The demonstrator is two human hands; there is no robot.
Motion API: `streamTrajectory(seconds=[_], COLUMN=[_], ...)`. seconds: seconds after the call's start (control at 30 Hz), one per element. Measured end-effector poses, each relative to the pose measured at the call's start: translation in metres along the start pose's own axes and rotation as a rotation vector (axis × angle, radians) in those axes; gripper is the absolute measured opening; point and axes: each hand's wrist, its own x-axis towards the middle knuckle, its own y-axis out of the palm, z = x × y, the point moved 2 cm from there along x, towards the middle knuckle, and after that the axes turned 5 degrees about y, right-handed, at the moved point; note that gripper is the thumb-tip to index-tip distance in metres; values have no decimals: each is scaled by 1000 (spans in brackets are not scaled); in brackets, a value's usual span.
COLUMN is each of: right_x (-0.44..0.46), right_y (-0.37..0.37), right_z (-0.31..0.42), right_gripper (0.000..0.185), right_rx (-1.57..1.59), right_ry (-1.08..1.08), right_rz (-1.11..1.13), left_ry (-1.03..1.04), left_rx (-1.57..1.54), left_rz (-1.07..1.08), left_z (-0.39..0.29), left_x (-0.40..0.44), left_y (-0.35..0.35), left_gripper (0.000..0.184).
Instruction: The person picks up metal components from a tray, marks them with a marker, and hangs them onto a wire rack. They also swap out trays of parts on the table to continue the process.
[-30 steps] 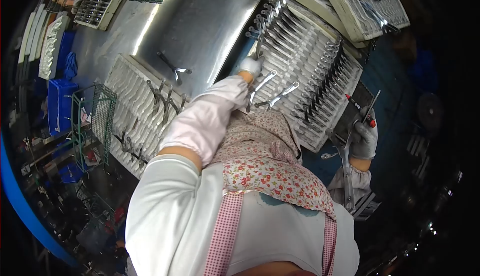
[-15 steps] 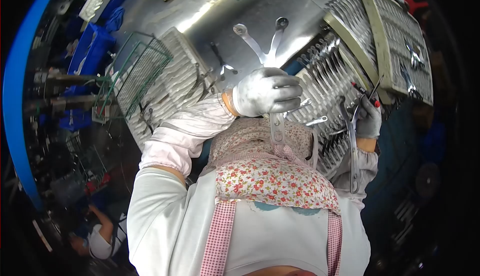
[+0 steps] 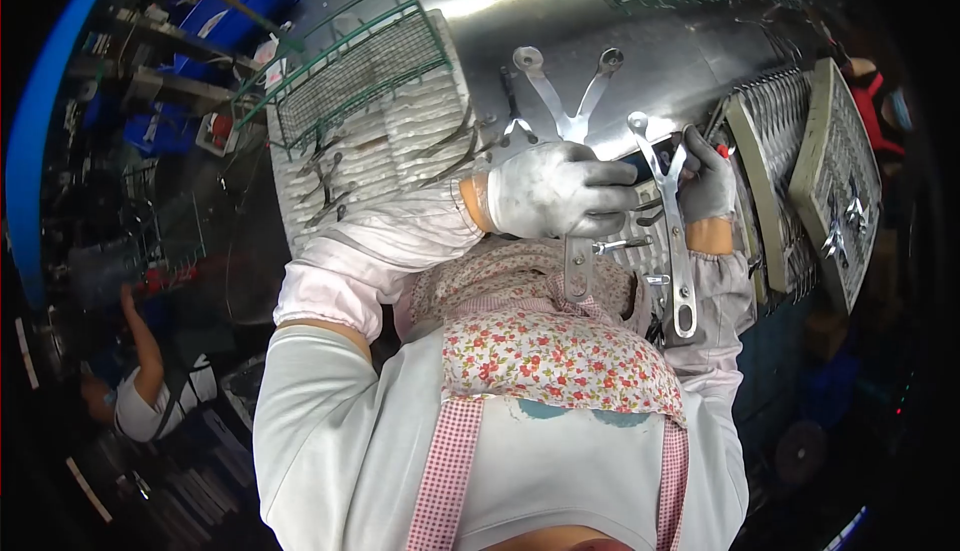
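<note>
My left hand (image 3: 555, 189), in a grey-white glove, is closed around a Y-shaped metal tool (image 3: 577, 263). Its two round-ended arms stick out above the fingers and its slotted handle hangs below them. To the right, my gloved right hand (image 3: 708, 183) is closed on a second Y-shaped metal tool (image 3: 678, 269), whose slotted handle points down toward the apron. A bit of something red (image 3: 722, 151) shows at the right fingertips. Behind the hands, a tray of wrenches (image 3: 645, 236) is mostly hidden.
A white ridged tray (image 3: 440, 101) with dark wrenches lies left, a green wire basket (image 3: 350, 61) over it. Small pliers-like tools (image 3: 515, 111) lie on the metal table (image 3: 470, 11). Wrench-filled trays (image 3: 840, 191) stand right. Another person (image 3: 150, 391) is at lower left.
My left hand rose from the wrench tray with a Y-shaped tool in it. My right hand has moved inward and up, bringing its tool beside the left one. The view has turned.
</note>
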Motion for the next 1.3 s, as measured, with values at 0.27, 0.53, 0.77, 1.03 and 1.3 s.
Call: streamTrajectory(seconds=[0.27, 0.53, 0.77, 1.03, 1.3], right_x=[10, 19, 39, 74, 104], right_y=[61, 121, 137, 166, 148], right_z=[-43, -96, -154, -156, -167], right_gripper=[10, 21, 20, 18, 22], right_rx=[-127, -549, -1027, -1067, -1138], right_ry=[125, 232, -130, 31, -84], right_rz=[24, 54, 328, 268, 277], left_ry=[-108, -458, -1295, -1793, -1645], left_rx=[0, -404, -809, -947, -138], left_rz=[40, -352, -1037, -943, -507], left_z=[-14, -34, -40, -24, 39], left_x=[-32, -64, -145, -193, -260], left_y=[-14, -8, -26, -29, -16], left_gripper=[30, 29, 28, 32, 24])
